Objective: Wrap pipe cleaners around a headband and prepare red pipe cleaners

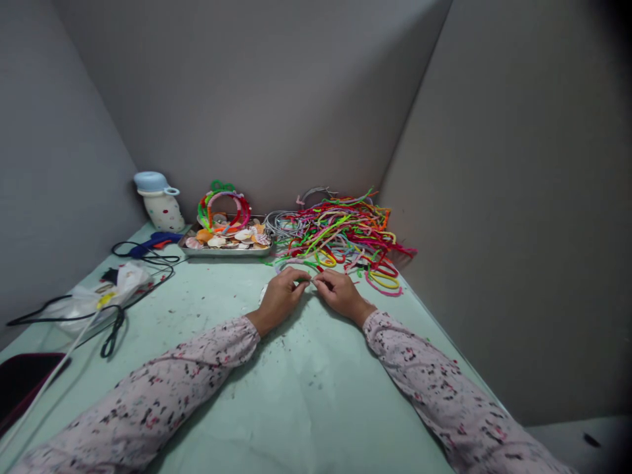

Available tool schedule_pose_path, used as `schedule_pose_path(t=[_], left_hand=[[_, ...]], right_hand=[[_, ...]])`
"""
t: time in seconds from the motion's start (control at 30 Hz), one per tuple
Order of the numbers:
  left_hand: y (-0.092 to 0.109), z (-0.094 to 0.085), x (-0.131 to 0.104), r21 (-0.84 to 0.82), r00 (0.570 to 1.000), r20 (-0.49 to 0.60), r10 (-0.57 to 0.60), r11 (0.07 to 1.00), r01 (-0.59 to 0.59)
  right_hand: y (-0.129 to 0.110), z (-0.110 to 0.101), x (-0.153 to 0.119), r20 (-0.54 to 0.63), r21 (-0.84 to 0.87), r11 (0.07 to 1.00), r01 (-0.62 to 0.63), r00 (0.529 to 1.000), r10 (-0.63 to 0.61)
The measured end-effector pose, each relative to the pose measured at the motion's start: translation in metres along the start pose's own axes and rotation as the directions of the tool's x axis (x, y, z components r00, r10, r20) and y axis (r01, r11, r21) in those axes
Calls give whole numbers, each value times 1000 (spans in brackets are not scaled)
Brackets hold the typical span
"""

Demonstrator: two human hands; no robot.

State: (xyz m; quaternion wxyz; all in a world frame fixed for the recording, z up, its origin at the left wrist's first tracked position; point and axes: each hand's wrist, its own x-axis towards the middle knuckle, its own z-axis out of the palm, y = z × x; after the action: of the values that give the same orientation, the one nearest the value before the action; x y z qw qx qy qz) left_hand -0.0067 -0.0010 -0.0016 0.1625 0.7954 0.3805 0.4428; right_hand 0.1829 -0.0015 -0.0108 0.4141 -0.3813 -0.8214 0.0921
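- Grey walls [276, 99] stand around a pale green table [316, 395], and little dark specks lie on it
- Both arms reach over the table in pink sleeves [197, 368] with small dark and red marks
- The left hand [282, 297] is over the table, with its thumb and first finger pressed together
- The right hand [342, 296] is just beside it, with its thumb and finger pressed together too, and the tips of the two hands nearly meet
- What they pinch is too small to tell
- A bent fuzzy hoop [296, 261], part green, is on the far side of the fingers, near both hands, and I cannot tell if they hold it
- Part of a white thing [263, 293] peeks out by the left hand
- Past the right hand is a big messy pile of fuzzy sticks [345, 227], pink, red, green, yellow and orange
- Left of the pile is a metal tray [227, 255] full of shells [216, 242], with bright fuzzy rings [241, 205] standing up in it
- Farther left are a blue-topped bottle [162, 207], a black cord [111, 336] and a clear bag [129, 282]
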Motion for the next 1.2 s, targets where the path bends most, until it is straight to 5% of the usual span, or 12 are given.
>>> schedule_pose_path(t=[1.2], left_hand=[[0, 1, 0, 34, 1000, 11, -20, 999, 20]], right_hand=[[-3, -1, 1, -2, -10, 1000, 7, 1000, -7]])
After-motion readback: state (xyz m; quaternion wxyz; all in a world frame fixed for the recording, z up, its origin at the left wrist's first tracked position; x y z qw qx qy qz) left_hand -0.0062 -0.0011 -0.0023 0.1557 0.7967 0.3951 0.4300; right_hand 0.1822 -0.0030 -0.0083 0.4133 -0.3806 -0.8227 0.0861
